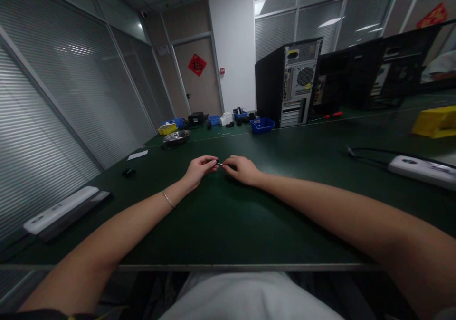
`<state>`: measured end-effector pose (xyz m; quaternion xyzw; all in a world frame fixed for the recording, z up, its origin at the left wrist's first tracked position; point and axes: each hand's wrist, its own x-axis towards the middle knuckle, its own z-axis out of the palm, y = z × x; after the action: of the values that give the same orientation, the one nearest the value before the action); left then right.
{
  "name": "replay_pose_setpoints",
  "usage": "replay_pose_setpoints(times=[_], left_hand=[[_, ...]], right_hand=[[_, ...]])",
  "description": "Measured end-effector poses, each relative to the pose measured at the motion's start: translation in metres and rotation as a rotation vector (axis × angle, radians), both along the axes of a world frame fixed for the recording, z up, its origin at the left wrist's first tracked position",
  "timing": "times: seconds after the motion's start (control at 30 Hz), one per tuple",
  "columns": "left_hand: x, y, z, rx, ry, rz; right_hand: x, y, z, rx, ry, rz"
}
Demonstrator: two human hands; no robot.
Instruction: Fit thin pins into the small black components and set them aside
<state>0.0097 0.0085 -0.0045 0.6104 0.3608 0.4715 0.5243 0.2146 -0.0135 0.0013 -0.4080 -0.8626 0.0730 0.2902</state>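
Observation:
Both my arms stretch out over a dark green table [221, 225]. My left hand [200, 168] and my right hand [242, 169] meet at the middle of the table, fingertips pinched together. Between them is a tiny thin metal piece [221, 164], too small to name. Each hand grips one end of it. A thin bracelet sits on my left wrist. Both hands rest low, near or on the table surface.
A black computer tower [290, 84] stands at the back, with more dark cases to its right. Blue bins [262, 125], a yellow bin [167, 129] and a metal bowl [177, 137] lie behind. White power strips sit at the left [60, 209] and right [422, 170]. A yellow box [435, 121] is far right.

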Motion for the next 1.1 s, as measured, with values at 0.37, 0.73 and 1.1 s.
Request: replay_pose_setpoints(times=[0.37, 0.73, 1.1], left_hand=[[-0.003, 0.0, 0.001, -0.114, 0.007, -0.04], [0.004, -0.006, 0.007, -0.025, -0.023, 0.026], [0.004, -0.011, 0.011, 0.104, 0.093, 0.045]], right_hand=[[0.001, 0.001, -0.003, 0.021, 0.031, 0.06], [0.001, 0.003, -0.003, -0.001, 0.07, 0.037], [0.003, 0.003, -0.002, -0.016, 0.088, 0.057]])
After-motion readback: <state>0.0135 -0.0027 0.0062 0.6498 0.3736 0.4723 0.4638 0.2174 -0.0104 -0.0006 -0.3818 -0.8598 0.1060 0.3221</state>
